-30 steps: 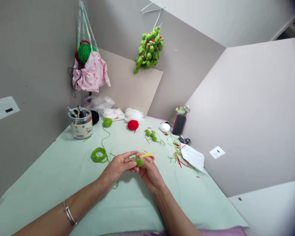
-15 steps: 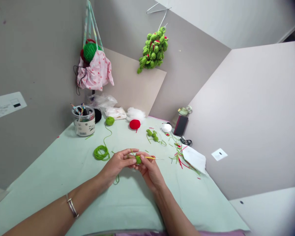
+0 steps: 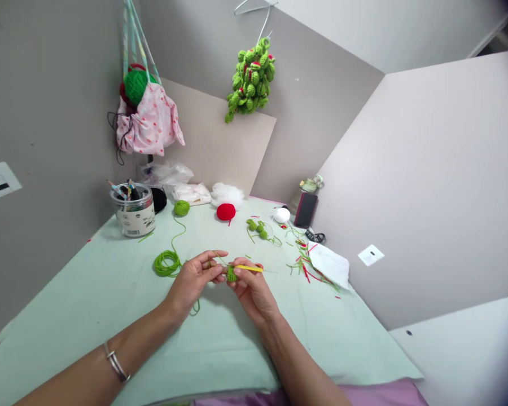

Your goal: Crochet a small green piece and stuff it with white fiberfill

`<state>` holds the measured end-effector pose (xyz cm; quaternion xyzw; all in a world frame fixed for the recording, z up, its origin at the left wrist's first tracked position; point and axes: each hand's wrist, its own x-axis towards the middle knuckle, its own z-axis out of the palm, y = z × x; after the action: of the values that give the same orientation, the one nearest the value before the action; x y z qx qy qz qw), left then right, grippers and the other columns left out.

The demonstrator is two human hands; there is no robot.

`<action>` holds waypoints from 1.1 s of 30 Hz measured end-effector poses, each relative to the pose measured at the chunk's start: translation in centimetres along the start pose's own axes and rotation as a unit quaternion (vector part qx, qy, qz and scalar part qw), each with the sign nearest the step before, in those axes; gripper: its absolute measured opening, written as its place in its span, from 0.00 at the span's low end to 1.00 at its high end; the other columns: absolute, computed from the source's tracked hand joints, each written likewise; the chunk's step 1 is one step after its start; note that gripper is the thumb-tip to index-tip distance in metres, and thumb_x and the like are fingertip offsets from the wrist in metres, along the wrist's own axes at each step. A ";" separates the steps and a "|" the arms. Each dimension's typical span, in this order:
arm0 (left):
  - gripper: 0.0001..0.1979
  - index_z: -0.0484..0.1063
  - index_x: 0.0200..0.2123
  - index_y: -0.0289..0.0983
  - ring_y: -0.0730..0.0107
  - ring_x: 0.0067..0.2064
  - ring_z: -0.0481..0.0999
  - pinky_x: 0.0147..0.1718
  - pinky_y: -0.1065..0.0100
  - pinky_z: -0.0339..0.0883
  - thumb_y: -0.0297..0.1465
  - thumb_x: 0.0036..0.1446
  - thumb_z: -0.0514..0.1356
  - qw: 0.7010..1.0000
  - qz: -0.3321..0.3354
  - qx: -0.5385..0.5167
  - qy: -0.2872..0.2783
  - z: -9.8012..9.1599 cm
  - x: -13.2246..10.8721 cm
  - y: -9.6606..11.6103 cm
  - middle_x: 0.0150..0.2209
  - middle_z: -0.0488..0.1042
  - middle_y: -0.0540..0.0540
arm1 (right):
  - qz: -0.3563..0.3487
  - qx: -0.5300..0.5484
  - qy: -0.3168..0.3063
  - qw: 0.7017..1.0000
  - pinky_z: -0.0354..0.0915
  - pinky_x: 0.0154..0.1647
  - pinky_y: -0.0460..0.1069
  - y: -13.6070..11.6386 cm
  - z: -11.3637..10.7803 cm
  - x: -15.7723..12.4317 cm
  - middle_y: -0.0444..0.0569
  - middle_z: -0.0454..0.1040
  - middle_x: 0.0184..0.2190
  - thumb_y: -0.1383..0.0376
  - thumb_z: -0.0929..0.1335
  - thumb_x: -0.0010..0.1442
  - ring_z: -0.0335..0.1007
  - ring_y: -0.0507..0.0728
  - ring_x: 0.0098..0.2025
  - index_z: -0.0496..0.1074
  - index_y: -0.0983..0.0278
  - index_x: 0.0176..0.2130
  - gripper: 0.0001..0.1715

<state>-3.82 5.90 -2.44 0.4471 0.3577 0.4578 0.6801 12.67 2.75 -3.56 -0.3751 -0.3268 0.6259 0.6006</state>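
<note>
My left hand point(image 3: 192, 279) pinches a small green crocheted piece point(image 3: 231, 275) above the pale green table point(image 3: 110, 293), with green yarn running over its fingers. My right hand point(image 3: 249, 287) is closed round a yellow-handled crochet hook point(image 3: 249, 268) whose tip sits at the green piece. The two hands touch at the piece. A strand of green yarn trails from the left hand down to a coil of green yarn point(image 3: 166, 263) on the table just left of it.
A clear jar of tools point(image 3: 132, 211) stands at the back left, beside a small green yarn ball point(image 3: 181, 208). Red crocheted piece point(image 3: 226, 211), white stuffing, small green pieces point(image 3: 258, 229), a white ball and a phone point(image 3: 305, 210) lie behind. Yarn scraps and white paper point(image 3: 330, 265) lie right.
Both hands stay together at the green piece. The crochet hook has shifted a little between the fingers. The camera view has drifted slightly.
</note>
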 end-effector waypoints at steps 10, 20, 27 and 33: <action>0.25 0.83 0.50 0.37 0.69 0.29 0.71 0.35 0.66 0.66 0.37 0.48 0.76 0.999 -0.008 0.032 0.008 -0.1 0.3 0.1 0.29 0.75 0.53 | -0.059 -0.030 0.035 0.997 0.66 0.35 0.48 -0.3 0.3 -0.4 0.42 0.77 0.31 0.61 0.83 0.47 0.69 0.51 0.30 0.78 0.61 0.32 0.16; 0.33 0.76 0.60 0.41 0.63 0.42 0.78 0.50 0.62 0.69 0.36 0.51 0.76 1.000 0.007 0.006 -0.029 0.2 -0.3 -0.2 0.37 0.76 0.51 | -0.076 -0.070 0.044 0.994 0.70 0.40 0.50 -0.2 0.2 -0.3 0.43 0.78 0.29 0.58 0.83 0.50 0.72 0.52 0.31 0.81 0.62 0.34 0.15; 0.30 0.75 0.62 0.39 0.65 0.41 0.77 0.50 0.63 0.68 0.35 0.56 0.73 0.999 -0.010 0.004 -0.045 -0.2 0.0 -0.3 0.36 0.77 0.51 | -0.075 -0.095 0.024 0.992 0.71 0.43 0.51 -0.5 0.3 -0.7 0.45 0.80 0.31 0.57 0.80 0.53 0.74 0.54 0.34 0.82 0.60 0.38 0.13; 0.21 0.81 0.54 0.38 0.64 0.40 0.77 0.47 0.64 0.67 0.32 0.56 0.72 0.998 -0.024 0.007 -0.056 -0.3 0.2 -0.4 0.35 0.78 0.49 | -0.120 -0.163 0.029 0.979 0.69 0.38 0.49 -0.6 0.1 -0.6 0.42 0.76 0.29 0.60 0.80 0.52 0.70 0.53 0.31 0.79 0.60 0.33 0.11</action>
<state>-3.91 6.09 -2.93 0.4683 0.3326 0.4132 0.7066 12.87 2.20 -2.95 -0.4445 -0.4494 0.4765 0.6110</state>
